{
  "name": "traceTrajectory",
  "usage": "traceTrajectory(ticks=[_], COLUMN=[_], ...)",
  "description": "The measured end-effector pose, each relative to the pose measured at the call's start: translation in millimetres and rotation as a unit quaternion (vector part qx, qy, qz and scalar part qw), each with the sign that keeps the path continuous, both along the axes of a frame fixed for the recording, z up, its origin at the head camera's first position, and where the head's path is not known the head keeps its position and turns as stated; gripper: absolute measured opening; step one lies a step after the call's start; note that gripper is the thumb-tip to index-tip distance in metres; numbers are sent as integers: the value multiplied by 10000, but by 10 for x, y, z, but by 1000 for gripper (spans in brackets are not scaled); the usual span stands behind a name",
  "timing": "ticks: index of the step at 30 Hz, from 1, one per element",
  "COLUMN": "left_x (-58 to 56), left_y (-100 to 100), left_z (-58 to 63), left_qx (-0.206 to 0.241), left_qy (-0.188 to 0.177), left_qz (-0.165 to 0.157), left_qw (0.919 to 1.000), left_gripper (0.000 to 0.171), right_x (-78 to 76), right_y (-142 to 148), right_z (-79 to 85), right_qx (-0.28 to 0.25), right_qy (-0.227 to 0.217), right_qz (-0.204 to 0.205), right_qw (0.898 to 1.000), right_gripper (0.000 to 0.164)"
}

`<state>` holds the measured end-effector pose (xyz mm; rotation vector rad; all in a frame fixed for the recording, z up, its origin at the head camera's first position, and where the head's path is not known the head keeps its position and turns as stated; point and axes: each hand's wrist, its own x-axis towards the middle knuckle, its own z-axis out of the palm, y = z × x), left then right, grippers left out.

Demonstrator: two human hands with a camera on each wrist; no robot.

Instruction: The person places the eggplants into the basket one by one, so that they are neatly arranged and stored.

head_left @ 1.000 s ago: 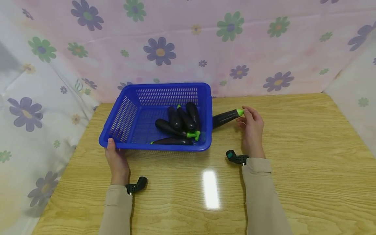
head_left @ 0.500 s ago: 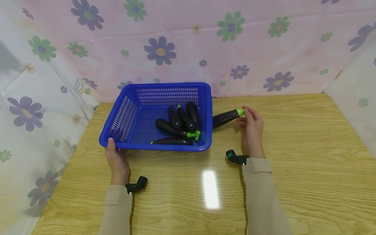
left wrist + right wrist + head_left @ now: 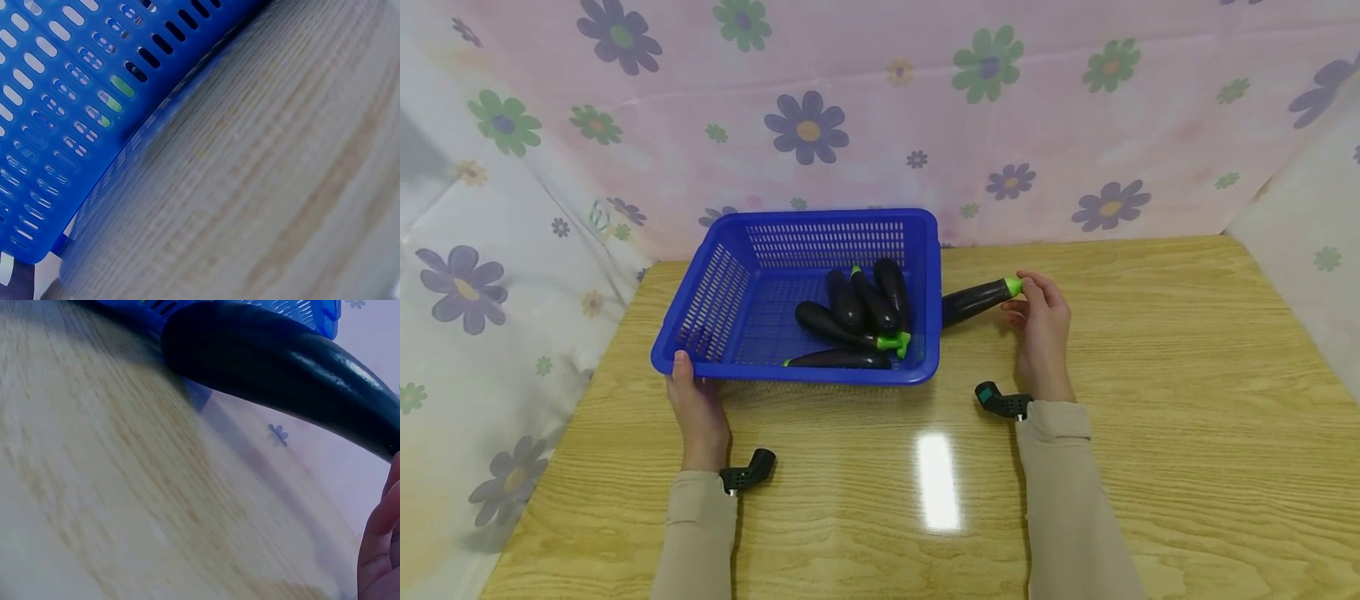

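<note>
A blue plastic basket (image 3: 797, 375) with slotted walls stands on the table, several dark eggplants (image 3: 842, 360) with green stems lying mostly in its right half. My left hand (image 3: 698, 417) grips the basket's front left corner, thumb over the rim and the other fingers hidden beneath. Outside the right wall, my right hand (image 3: 1047, 333) pinches one eggplant (image 3: 976, 303) by its green stem end. That eggplant points left, and its far end is hidden behind the basket's rim in the head view. In the right wrist view its rounded end overlaps the basket wall (image 3: 312, 312).
The wood-grain table (image 3: 1187, 375) extends to the right and in front of the basket. A pink flowered cloth (image 3: 880, 125) hangs behind it, and a white flowered cloth (image 3: 460, 358) at the left. Each wrist carries a small black camera (image 3: 1000, 402).
</note>
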<state>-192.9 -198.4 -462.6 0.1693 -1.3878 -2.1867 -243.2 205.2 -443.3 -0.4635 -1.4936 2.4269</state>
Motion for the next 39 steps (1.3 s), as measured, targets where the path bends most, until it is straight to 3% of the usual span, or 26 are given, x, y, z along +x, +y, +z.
traceTrajectory(ticks=[6,15,19,29,39], left_x=[-7,-10,-9,-10,-9], left_y=[-1,-18,-24,-5,-11], left_z=[-9,6,3,-4,-7], left_qx=[-18,63,51,-91,-128], left_qy=[-7,37,16,-119,-126], left_qz=[-2,-88,-86,-85,-48], left_qw=[10000,9999,9999,9999,9998], left_gripper=[51,53,52,52,52], right_x=[-36,-67,-69,-67,-66], right_y=[-52,-133,-134,-111,-120], right_z=[-49,-67,-75,-86,-59], right_qx=[82,1294,1264,547,703], right_qy=[-169,-280,-196,-109,-306], right_qz=[33,455,460,574,676], right_qw=[9998,9901,9907,9968,9948], right_gripper=[30,36,36,40,45])
